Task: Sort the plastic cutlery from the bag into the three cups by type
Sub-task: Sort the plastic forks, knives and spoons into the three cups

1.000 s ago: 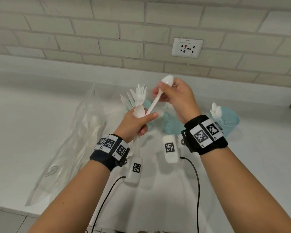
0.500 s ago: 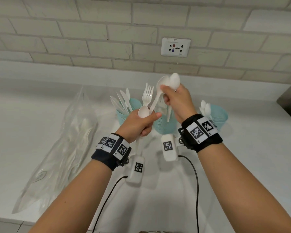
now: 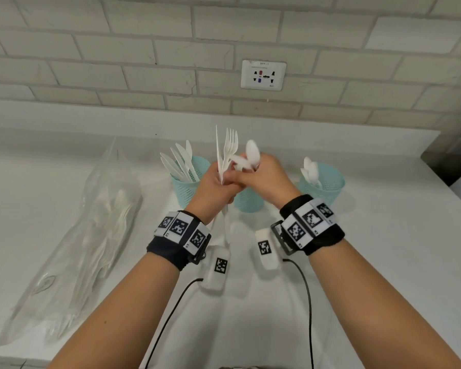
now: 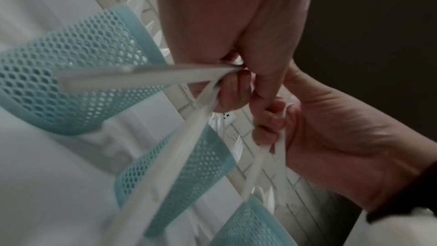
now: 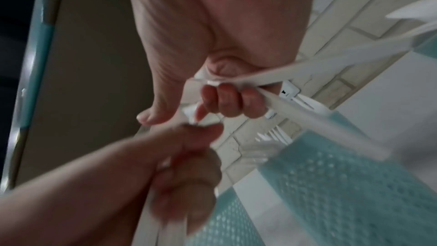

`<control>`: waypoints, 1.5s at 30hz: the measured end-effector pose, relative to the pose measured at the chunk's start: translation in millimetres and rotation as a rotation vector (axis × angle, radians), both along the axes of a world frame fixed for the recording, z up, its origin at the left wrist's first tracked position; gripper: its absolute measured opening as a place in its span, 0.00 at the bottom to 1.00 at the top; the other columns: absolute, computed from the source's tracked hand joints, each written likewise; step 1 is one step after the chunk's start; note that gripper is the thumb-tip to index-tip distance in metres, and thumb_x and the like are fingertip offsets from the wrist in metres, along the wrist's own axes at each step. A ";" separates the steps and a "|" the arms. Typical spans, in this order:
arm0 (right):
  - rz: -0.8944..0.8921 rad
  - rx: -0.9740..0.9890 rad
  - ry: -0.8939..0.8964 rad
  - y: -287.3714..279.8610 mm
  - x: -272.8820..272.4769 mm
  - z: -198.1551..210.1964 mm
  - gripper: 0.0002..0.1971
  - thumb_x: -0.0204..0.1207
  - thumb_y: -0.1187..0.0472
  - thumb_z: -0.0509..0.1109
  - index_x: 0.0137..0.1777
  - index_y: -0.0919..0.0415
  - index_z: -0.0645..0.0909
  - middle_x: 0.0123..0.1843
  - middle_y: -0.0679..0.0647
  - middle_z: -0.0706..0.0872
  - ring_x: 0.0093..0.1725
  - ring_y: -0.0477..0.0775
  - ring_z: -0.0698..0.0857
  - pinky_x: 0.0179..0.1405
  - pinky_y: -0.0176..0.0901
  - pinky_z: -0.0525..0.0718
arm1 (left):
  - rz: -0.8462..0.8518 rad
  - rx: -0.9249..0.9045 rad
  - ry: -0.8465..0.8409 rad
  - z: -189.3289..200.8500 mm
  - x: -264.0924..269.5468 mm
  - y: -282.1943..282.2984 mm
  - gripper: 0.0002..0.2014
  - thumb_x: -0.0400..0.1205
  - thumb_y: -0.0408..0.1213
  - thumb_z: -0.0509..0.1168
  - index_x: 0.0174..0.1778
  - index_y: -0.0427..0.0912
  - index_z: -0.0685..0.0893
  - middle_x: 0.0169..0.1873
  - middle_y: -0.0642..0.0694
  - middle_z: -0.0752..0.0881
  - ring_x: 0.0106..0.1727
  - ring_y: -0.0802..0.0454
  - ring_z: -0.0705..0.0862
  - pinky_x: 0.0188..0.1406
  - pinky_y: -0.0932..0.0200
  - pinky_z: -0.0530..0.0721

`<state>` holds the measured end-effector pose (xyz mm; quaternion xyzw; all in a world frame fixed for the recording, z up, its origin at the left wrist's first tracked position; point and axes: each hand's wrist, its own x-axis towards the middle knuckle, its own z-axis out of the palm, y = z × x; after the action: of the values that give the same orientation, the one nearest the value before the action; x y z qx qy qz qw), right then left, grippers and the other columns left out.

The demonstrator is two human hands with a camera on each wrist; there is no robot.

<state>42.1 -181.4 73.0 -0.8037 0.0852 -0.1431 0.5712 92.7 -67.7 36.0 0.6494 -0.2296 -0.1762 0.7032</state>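
Observation:
Both hands meet above the middle teal mesh cup [image 3: 248, 202], which they mostly hide. My left hand [image 3: 213, 187] grips a bunch of white plastic cutlery [image 3: 230, 146] with a fork's tines standing up; its handles fan out below the fingers [image 4: 232, 91]. My right hand [image 3: 264, 177] holds white spoons [image 3: 252, 153], fingers curled round the handles [image 5: 227, 100], and touches the left hand. The left cup [image 3: 189, 182] holds knives. The right cup [image 3: 324, 182] holds spoons. The clear bag [image 3: 91, 235] with more cutlery lies on the left.
Everything stands on a white counter [image 3: 383, 249] against a brick wall with a socket [image 3: 263, 74]. Two white tagged devices [image 3: 218, 265] with black cables lie near the wrists. A dark object [image 3: 453, 155] sits at the counter's far right.
My right hand has come down and left with its spoons until it touches the left hand. It held one spoon a second ago, now two.

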 end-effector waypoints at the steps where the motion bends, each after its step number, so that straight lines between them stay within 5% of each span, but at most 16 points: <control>1: -0.003 -0.021 0.010 1.9 -0.5 -3.3 0.11 0.61 0.61 0.83 0.38 0.59 0.83 0.29 0.44 0.83 0.32 0.43 0.81 0.38 0.38 0.82 | -0.019 -0.004 -0.013 1.4 -2.2 -2.3 0.17 0.72 0.22 0.66 0.55 0.42 0.79 0.27 0.47 0.74 0.23 0.60 0.68 0.20 0.66 0.67; 4: -0.041 0.040 -0.022 -2.8 -2.2 -6.9 0.11 0.61 0.63 0.82 0.37 0.64 0.82 0.35 0.59 0.87 0.37 0.57 0.86 0.45 0.52 0.86 | -0.054 -0.032 0.025 2.1 -7.8 -6.4 0.18 0.75 0.21 0.66 0.58 0.42 0.78 0.26 0.48 0.72 0.22 0.60 0.66 0.20 0.66 0.65; 8: -0.121 0.134 -0.091 -14.4 -9.5 -2.1 0.08 0.70 0.63 0.77 0.44 0.65 0.83 0.36 0.51 0.86 0.38 0.46 0.85 0.40 0.38 0.83 | -0.099 -0.062 0.082 1.2 -11.2 -10.8 0.12 0.78 0.28 0.70 0.54 0.38 0.76 0.23 0.53 0.70 0.20 0.57 0.65 0.19 0.64 0.62; 10: -0.162 0.127 -0.109 -23.3 -12.0 -0.5 0.06 0.72 0.61 0.76 0.40 0.57 0.80 0.29 0.40 0.83 0.30 0.38 0.80 0.34 0.31 0.78 | -0.093 -0.020 0.062 2.7 -12.7 -14.9 0.12 0.76 0.32 0.73 0.47 0.40 0.75 0.24 0.50 0.69 0.20 0.57 0.66 0.18 0.64 0.63; 12: -0.195 0.132 -0.127 -31.9 -15.5 2.2 0.06 0.75 0.63 0.72 0.40 0.56 0.77 0.28 0.43 0.82 0.25 0.39 0.75 0.31 0.32 0.75 | -0.060 0.057 -0.005 4.4 -13.4 -19.9 0.12 0.76 0.37 0.73 0.43 0.40 0.75 0.25 0.49 0.69 0.19 0.56 0.67 0.17 0.65 0.65; 14: -0.260 0.244 -0.231 -43.9 -21.8 10.2 0.04 0.78 0.65 0.67 0.50 0.66 0.77 0.36 0.56 0.88 0.23 0.41 0.73 0.27 0.33 0.74 | -0.033 0.118 -0.059 4.7 -12.5 -22.4 0.14 0.77 0.42 0.73 0.41 0.40 0.73 0.24 0.48 0.68 0.19 0.56 0.67 0.18 0.66 0.67; 16: -0.380 0.322 -0.352 -64.4 -29.4 23.1 0.08 0.80 0.66 0.64 0.55 0.70 0.76 0.37 0.54 0.91 0.22 0.42 0.71 0.24 0.31 0.72 | -0.028 0.137 -0.070 2.4 -11.2 -20.3 0.17 0.78 0.43 0.72 0.36 0.41 0.70 0.23 0.49 0.65 0.18 0.57 0.65 0.17 0.69 0.66; 20: -0.611 0.191 -0.366 -110.4 -38.9 40.2 0.13 0.79 0.61 0.61 0.62 0.59 0.76 0.38 0.44 0.82 0.35 0.42 0.77 0.42 0.35 0.77 | -0.018 0.113 -0.009 -2.1 -12.9 -17.9 0.15 0.80 0.46 0.68 0.39 0.41 0.70 0.24 0.49 0.64 0.20 0.56 0.63 0.18 0.67 0.64; 23: -0.647 0.126 -0.356 -127.1 -35.1 35.0 0.16 0.82 0.62 0.59 0.69 0.62 0.71 0.42 0.47 0.81 0.37 0.39 0.79 0.42 0.32 0.77 | -0.018 0.083 0.077 0.4 -14.9 -23.6 0.14 0.85 0.50 0.59 0.43 0.42 0.73 0.24 0.53 0.66 0.20 0.58 0.64 0.20 0.66 0.63; 30: -0.607 0.112 -0.434 -128.5 -25.5 5.9 0.07 0.83 0.67 0.57 0.59 0.60 0.69 0.37 0.48 0.78 0.36 0.43 0.81 0.40 0.29 0.82 | -0.086 0.050 0.048 -1.0 -13.4 -26.2 0.10 0.89 0.41 0.52 0.48 0.44 0.78 0.29 0.50 0.67 0.26 0.57 0.67 0.24 0.68 0.68; 36: -0.619 0.034 -0.108 -128.1 -23.6 -30.3 0.10 0.77 0.68 0.62 0.56 0.58 0.72 0.48 0.55 0.79 0.45 0.53 0.80 0.49 0.43 0.78 | -0.121 -0.061 0.134 -2.7 -9.9 -21.4 0.11 0.89 0.35 0.50 0.50 0.44 0.79 0.32 0.48 0.72 0.29 0.54 0.70 0.29 0.63 0.70; 41: -0.599 -0.072 -0.029 -127.6 -26.9 -30.8 0.18 0.73 0.62 0.72 0.62 0.59 0.75 0.47 0.51 0.79 0.41 0.46 0.79 0.51 0.39 0.79 | -0.128 -0.114 0.145 1.4 -8.7 -21.2 0.12 0.89 0.33 0.49 0.51 0.43 0.78 0.33 0.48 0.73 0.30 0.55 0.71 0.31 0.62 0.71; 45: -0.583 -0.252 -0.193 -117.1 -27.0 -17.6 0.18 0.72 0.53 0.74 0.60 0.55 0.79 0.55 0.51 0.81 0.54 0.45 0.79 0.57 0.35 0.73 | -0.152 -0.093 0.125 2.8 -10.1 -23.6 0.12 0.89 0.34 0.49 0.50 0.43 0.79 0.33 0.48 0.73 0.30 0.56 0.71 0.31 0.63 0.70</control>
<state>15.1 -298.5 55.4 -0.7926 0.2387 -0.3854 0.4079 82.6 -91.3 38.8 0.5847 -0.2420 -0.2583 0.7300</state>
